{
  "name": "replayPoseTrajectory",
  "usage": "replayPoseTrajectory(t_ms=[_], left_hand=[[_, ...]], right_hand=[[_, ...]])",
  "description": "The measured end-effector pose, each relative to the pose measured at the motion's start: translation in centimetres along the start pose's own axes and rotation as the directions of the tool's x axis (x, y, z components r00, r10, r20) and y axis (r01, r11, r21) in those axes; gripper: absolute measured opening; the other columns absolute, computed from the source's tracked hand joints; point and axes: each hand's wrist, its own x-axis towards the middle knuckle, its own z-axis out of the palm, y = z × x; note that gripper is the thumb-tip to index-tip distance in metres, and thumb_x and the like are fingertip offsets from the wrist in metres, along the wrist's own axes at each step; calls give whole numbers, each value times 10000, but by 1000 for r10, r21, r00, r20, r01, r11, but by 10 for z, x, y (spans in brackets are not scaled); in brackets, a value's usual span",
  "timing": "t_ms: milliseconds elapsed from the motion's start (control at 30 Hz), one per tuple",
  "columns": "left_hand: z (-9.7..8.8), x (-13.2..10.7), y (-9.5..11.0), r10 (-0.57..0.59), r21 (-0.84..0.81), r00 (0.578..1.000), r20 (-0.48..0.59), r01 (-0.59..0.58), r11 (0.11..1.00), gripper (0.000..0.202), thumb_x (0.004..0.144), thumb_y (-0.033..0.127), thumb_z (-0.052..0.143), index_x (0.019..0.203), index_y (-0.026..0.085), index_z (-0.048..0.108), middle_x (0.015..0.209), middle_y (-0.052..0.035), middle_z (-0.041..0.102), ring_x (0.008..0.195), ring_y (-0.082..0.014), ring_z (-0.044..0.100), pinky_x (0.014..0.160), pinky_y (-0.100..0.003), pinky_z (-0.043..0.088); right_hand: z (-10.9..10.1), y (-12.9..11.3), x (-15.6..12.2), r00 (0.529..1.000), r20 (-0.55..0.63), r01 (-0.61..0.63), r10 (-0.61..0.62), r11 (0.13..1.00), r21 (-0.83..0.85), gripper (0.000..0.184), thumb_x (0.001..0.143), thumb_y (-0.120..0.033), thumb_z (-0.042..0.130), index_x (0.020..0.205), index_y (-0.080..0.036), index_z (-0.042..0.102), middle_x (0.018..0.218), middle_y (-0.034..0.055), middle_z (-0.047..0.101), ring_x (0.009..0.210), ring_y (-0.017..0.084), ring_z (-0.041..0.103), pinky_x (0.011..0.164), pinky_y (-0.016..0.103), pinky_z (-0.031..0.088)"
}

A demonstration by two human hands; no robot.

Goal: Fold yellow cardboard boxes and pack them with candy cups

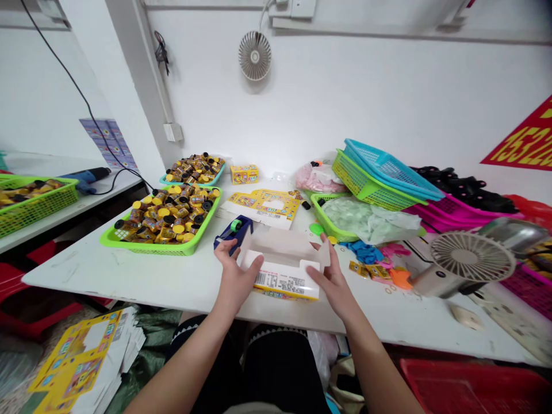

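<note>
Between my two hands a partly folded carton (pixel 282 280) stands at the table's front edge. Its printed side with a barcode faces me, and its white flaps are up. My left hand (pixel 235 270) grips the carton's left end, thumb on the near wall. At the right end my right hand (pixel 332 282) holds it the same way, with the thumb on the near wall and fingers behind a flap. A blue tape dispenser (pixel 235 233) with green tape sits just beyond my left hand. Flat yellow carton blanks (pixel 263 206) lie farther back.
A green basket (pixel 149 247) of small yellow-and-black bottles stands at left, another filled basket (pixel 194 169) behind. Stacked baskets (pixel 379 172), a bag-filled green basket (pixel 340 227) and a desk fan (pixel 470 259) occupy the right. More carton blanks (pixel 81 362) lie below left.
</note>
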Motion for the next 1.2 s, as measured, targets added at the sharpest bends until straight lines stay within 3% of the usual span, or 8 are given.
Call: replayPoseTrajectory(t_ms=[233,333,433,567,733,900,1033,1200], left_hand=[[-14,17,6,179,188,960,213,-220,957,304,826,193,600,1117,210,514,1225,-100,565,1201,-247,538,1051,-466,422],[-24,19,17,233,215,842,487,-374,902,221,884,278,583,1093,239,645,1237,-65,647,1241,-237,544,1087,-418,409],[-30,22,25,165,363,710,685,-529,767,389,919,432,543,1232,215,621,1356,-101,594,1364,-276,434,1126,-452,367],[-25,24,35,97,467,657,748,-625,626,468,910,525,517,1181,166,646,1271,-149,634,1357,-323,430,1106,-481,384],[-18,23,38,112,461,663,740,-621,634,418,892,528,544,1029,160,685,1136,-165,653,1327,-340,452,1077,-482,415],[-26,20,22,163,406,669,725,-607,683,495,887,531,555,1261,208,588,1423,-166,490,1412,-349,337,1079,-520,413],[-35,15,10,176,332,750,638,-474,816,487,892,453,591,1328,252,508,1465,-121,457,1440,-288,303,1131,-481,370],[-37,11,8,103,204,793,600,-276,939,639,804,420,712,1356,267,426,1455,-135,449,1392,-294,391,1109,-460,404]], right_hand=[[-2,2,10,919,-149,290,-366,881,-373,538,862,-305,635,1376,-314,477,1453,104,451,1352,243,427,1078,483,409],[-12,-9,12,919,54,372,-392,811,-451,361,891,-267,595,1249,-295,632,1327,90,597,1261,250,537,1083,476,419],[-20,-22,15,911,294,406,-288,743,-532,461,927,-302,544,1387,-302,521,1451,69,511,1352,256,455,1117,490,385],[-15,-36,23,854,493,480,-163,610,-630,507,905,-419,570,1389,-275,528,1433,87,533,1363,289,439,1145,538,318],[-6,-43,30,826,559,492,-72,577,-652,494,847,-532,617,1259,-261,650,1280,115,656,1288,335,518,1149,613,242],[-22,-38,38,810,587,287,9,866,-409,521,935,-625,385,1291,-323,616,1414,32,557,1401,284,391,1172,597,189],[-35,-26,59,962,259,-81,87,996,-33,675,929,-691,265,1157,-220,692,992,99,762,1085,272,672,1021,523,454],[-26,-33,99,979,95,-176,179,984,-41,449,871,-581,553,1053,-208,723,971,70,745,929,226,691,871,404,553]])
